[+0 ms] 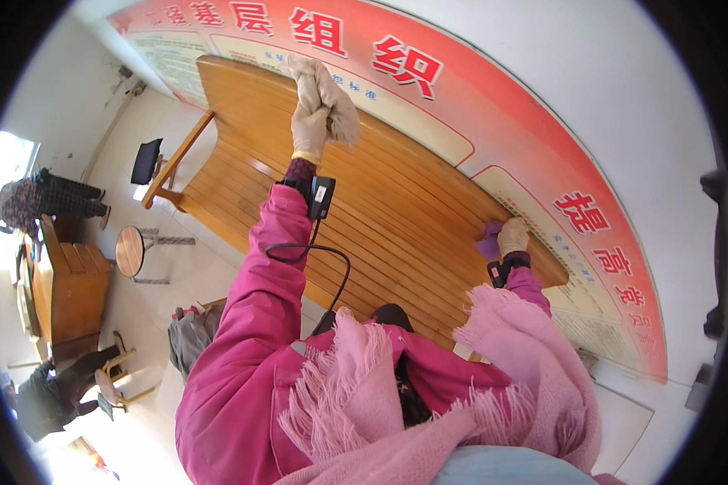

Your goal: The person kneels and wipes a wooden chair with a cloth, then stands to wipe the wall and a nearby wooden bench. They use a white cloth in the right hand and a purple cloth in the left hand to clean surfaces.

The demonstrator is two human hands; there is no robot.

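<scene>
My left hand (310,130), in a light glove, grips a bunched beige cloth (340,112) in front of the upper edge of the wooden bench's backrest. Far to the right, my right hand (513,237), also gloved, rests at the backrest near its right end. A purple cloth (490,240) lies against the fingers of that hand; whether they are closed on it is hard to tell. The slatted wooden bench (394,212) spans the space before me. Both wrists carry small black devices, and a black cable hangs from the left one.
A red poster board (497,115) covers the wall behind the bench. At the left are a round stool (131,252), a wooden desk (76,297), a black-seated chair (146,161) and two other people (60,197). Grey clothing (194,336) lies near my left side.
</scene>
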